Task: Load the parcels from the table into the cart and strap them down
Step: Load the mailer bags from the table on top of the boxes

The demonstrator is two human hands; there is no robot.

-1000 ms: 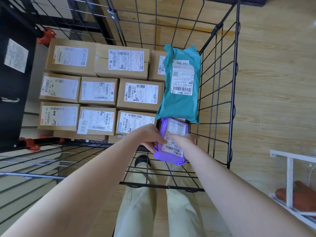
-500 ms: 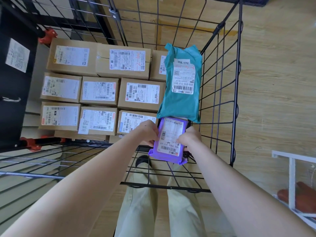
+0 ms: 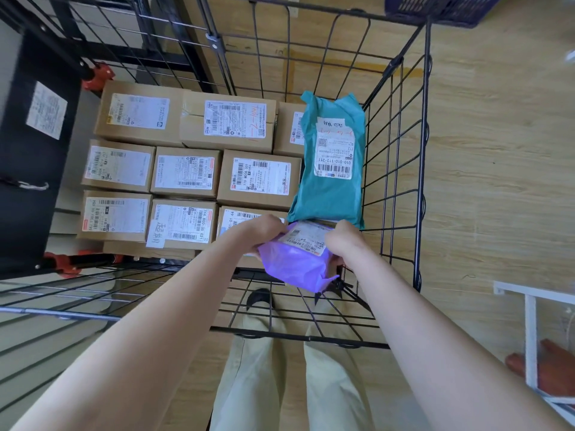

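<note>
Both hands grip the purple parcel (image 3: 295, 262) — the left hand (image 3: 261, 230) curled round its left edge, the right hand (image 3: 345, 244) round its right edge — and hold it label-up over the near right corner of the cart (image 3: 420, 150). That looks like the only gap remaining. Cardboard boxes (image 3: 258, 178) pack the left and middle in tight rows, labels up. The teal parcel (image 3: 329, 181) lies flat along the cart's right side, its near end just beyond the purple one. Gripping a soft bag at 2 edges likely keeps it from sagging while it is fitted in. Nothing ties the load down yet, so that step looks to be ahead.
</note>
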